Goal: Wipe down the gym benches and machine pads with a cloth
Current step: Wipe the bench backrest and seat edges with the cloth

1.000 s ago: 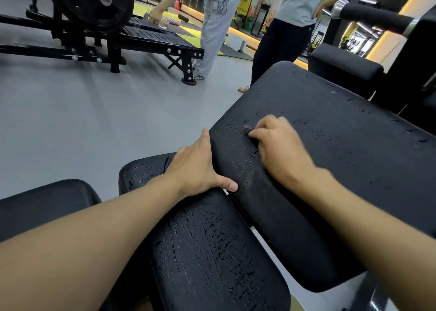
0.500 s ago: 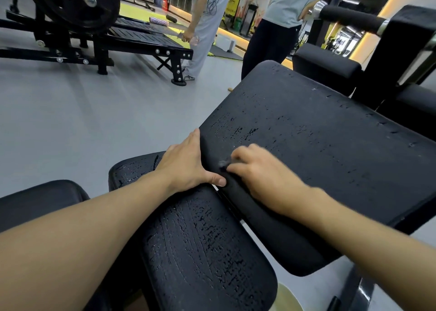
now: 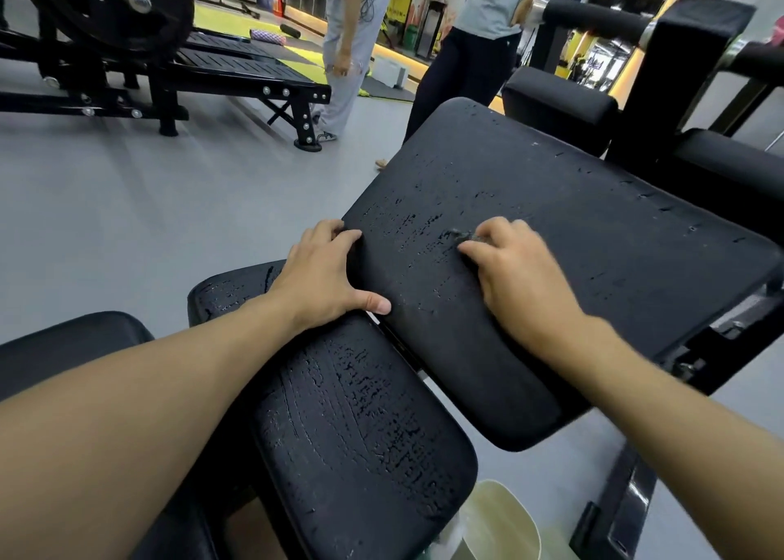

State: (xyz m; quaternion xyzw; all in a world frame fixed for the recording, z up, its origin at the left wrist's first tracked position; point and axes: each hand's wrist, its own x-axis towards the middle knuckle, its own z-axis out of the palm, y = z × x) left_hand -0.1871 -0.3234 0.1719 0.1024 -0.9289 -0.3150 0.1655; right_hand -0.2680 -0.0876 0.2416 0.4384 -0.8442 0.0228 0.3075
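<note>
A large black machine pad (image 3: 594, 237) with cracked, flaking vinyl fills the middle right of the head view. My right hand (image 3: 509, 275) lies on its near half with fingers curled over a small dark cloth (image 3: 462, 235), of which only a bit shows past the fingertips. My left hand (image 3: 326, 275) grips the pad's left edge, thumb along the near corner. A second, narrower cracked black pad (image 3: 360, 432) runs below my left forearm.
A smooth black pad (image 3: 72, 347) sits at the lower left. Two people (image 3: 352, 29) (image 3: 479, 41) stand on the grey floor beyond the pad. A black bench frame with a weight plate (image 3: 114, 3) is at the upper left. Padded rollers (image 3: 594, 16) are at the upper right.
My right hand has slid with the cloth from the pad's near left corner back up and to the right. My left hand has kept its hold on the pad's edge.
</note>
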